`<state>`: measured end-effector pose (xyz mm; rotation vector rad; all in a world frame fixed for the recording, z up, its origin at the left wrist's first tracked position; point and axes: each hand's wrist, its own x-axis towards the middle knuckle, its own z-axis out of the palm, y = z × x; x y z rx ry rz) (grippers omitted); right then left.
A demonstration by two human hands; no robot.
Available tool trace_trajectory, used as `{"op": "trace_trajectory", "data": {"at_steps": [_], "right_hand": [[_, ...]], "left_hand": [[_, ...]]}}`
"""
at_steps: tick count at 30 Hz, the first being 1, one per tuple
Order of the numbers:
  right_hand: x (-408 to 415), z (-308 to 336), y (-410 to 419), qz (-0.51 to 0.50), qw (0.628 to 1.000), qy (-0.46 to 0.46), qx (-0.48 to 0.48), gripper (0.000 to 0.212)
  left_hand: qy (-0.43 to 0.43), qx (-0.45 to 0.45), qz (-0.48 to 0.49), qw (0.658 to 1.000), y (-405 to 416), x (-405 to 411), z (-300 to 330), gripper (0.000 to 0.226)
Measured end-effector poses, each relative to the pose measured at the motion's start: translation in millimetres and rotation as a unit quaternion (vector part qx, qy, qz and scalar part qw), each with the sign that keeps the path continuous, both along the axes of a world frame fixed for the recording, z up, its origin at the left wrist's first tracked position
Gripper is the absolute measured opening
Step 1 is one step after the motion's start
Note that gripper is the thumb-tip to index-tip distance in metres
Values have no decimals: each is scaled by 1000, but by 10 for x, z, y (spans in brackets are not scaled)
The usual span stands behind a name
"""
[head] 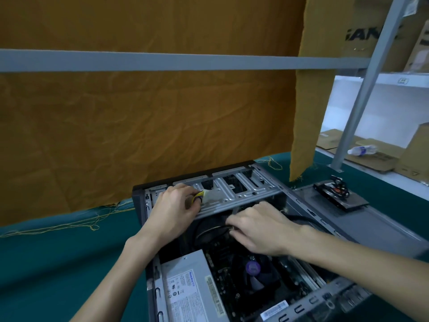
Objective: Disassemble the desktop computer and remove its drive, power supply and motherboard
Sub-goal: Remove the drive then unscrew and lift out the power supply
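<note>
An open grey metal computer case (255,240) lies on its side on a teal cloth-covered table (58,263), its upper face uncovered so hands reach in from above; a silver perforated drive cage (234,189) spans the far end, roofing the space beneath it. Inside, the grey boxy power supply (185,289) fills the near-left corner, a black cooler fan with purple hub (253,270) sits centrally, and black cables (218,228) cross the gap between; bare cloth lies open to the left.
</note>
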<state>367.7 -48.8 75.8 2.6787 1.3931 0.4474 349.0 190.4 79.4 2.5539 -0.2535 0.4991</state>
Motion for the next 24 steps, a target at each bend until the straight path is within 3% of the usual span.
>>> {"op": "trace_trajectory", "data": {"at_steps": [2,6,9,12,14,16,19,21,24], "right_hand": [[-122,83,-9,37,993,-22,112,25],[-43,269,223,17,962,50,268,23],[36,308,499,-13,930,147,337,28],[-12,290,631,-44,888,262,376,47],[-135,248,645,-79,869,316,372,34],[-340,170,660,-105,873,363,307,17],[-669,35,741,-142,888,408,161,37],[-795,-35,809,-163,880,421,148,41],[-862,-52,841,-179,896,368,170,43]], "left_hand": [[18,-81,-41,996,-8,-79,45,11],[120,-156,-116,973,-26,-257,84,19],[102,-102,-74,987,-13,-369,55,43],[34,-39,39,998,24,-431,16,34],[1,-15,117,993,90,-476,8,20],[-2,-50,145,988,163,-544,-12,25],[24,-142,120,982,170,-753,-67,42],[8,-163,102,981,121,-958,-104,44],[-8,-174,44,984,52,-1345,-166,39]]}}
